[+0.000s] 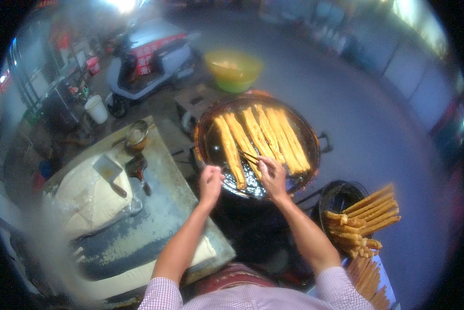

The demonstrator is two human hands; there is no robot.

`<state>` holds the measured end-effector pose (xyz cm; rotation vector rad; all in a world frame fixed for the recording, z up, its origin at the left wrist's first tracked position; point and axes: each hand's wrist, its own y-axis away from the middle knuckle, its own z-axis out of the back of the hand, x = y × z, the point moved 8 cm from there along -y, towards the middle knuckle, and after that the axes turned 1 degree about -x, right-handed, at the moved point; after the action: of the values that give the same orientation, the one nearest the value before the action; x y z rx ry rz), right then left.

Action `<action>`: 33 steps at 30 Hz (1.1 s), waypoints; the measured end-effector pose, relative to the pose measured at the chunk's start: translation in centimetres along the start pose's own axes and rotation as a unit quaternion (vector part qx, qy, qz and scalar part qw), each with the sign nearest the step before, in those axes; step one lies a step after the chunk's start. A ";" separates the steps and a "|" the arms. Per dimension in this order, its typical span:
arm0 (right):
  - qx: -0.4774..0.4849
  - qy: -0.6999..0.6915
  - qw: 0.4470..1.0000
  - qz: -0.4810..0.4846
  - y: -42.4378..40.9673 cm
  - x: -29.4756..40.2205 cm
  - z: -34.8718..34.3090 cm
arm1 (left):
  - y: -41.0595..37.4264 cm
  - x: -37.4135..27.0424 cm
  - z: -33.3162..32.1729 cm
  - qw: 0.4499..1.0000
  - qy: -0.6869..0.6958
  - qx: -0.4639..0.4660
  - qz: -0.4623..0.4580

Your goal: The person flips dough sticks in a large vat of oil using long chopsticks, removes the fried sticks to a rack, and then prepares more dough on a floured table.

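My right hand grips a pair of dark chopsticks. Their tips touch or hover by one of the golden fried dough sticks in a wide round pan of oil. Several dough sticks lie side by side there, slanting from far left to near right. At the pan's near left rim, my left hand is loosely curled, with nothing visible in it. The leftmost dough stick lies just beyond its fingers.
A metal-topped table at left bears plastic-covered dough, a flat scraper, a brush, a small bowl and a dough strip. Fried dough sticks fill a wire basket. A scooter and yellow-green bowl stand beyond.
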<state>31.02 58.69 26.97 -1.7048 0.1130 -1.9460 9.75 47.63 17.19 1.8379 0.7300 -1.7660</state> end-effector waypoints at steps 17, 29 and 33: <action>-0.086 -0.049 0.990 -0.096 0.4 -2.3 4.7 | 1.6 -1.8 -2.0 0.992 0.030 0.114 -0.055; -0.223 0.158 0.960 -0.064 -4.8 -6.6 18.9 | -2.7 -2.1 -1.6 0.991 -0.059 0.014 -0.118; -0.212 0.131 0.967 -0.063 -4.5 -6.5 18.9 | -4.0 -2.4 -2.5 0.992 -0.054 0.028 -0.106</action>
<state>47.53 70.80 26.65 -1.7303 0.5672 -2.3642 8.83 52.12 19.82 1.7366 0.8687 -2.0221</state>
